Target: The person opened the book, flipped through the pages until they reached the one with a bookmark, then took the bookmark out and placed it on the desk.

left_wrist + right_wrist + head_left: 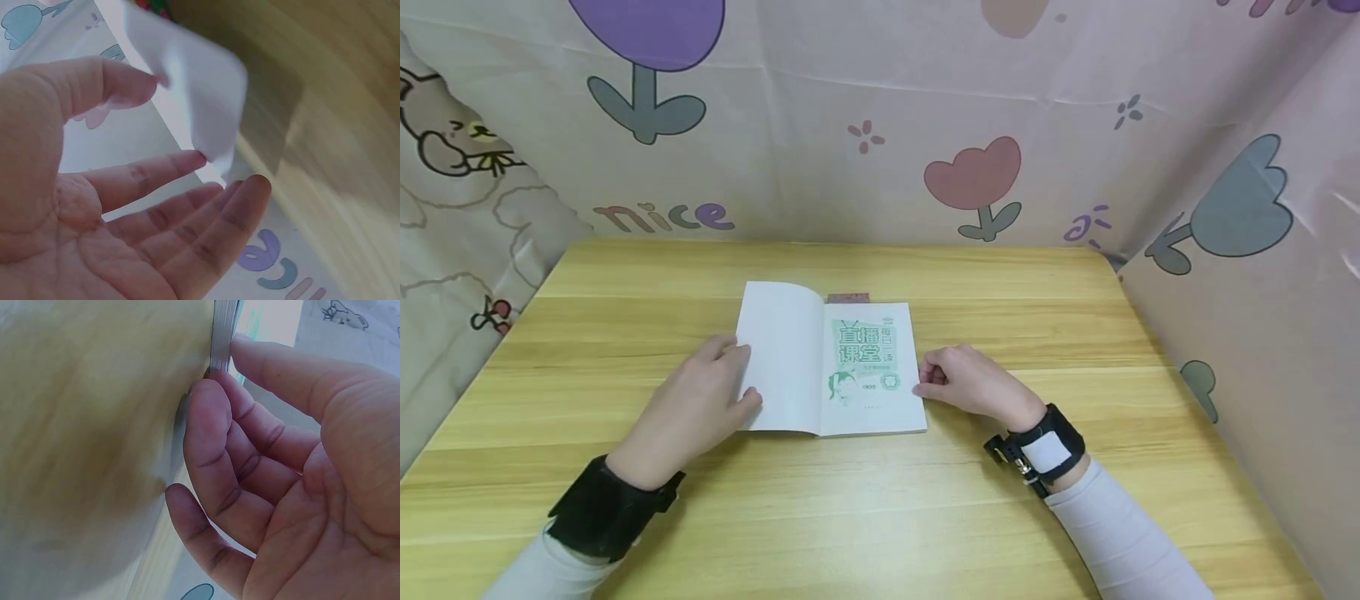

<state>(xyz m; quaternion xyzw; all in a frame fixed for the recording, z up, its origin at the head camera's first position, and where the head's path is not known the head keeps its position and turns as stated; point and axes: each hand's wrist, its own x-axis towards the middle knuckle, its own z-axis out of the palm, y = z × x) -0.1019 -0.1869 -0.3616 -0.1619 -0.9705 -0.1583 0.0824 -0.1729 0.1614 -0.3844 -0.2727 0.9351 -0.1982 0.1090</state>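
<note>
An open book (872, 412) lies on the table, its white left leaf (781, 358) turned over and its right page printed in green with Chinese characters and a cartoon figure. My left hand (688, 400) holds the left leaf by its outer edge with thumb and index finger. The left wrist view shows that leaf (200, 94) standing off the table, the other fingers stretched beside it. At the book's right edge, my right hand (973, 383) pinches the page block (222, 337) between thumb and index finger, the remaining fingers curled below.
A small dark reddish flat piece (848, 297) shows behind the book's top edge. The light wooden table (880, 517) meets a patterned cloth (820, 167) at the back and sides. Each wrist wears a black strap (613, 508).
</note>
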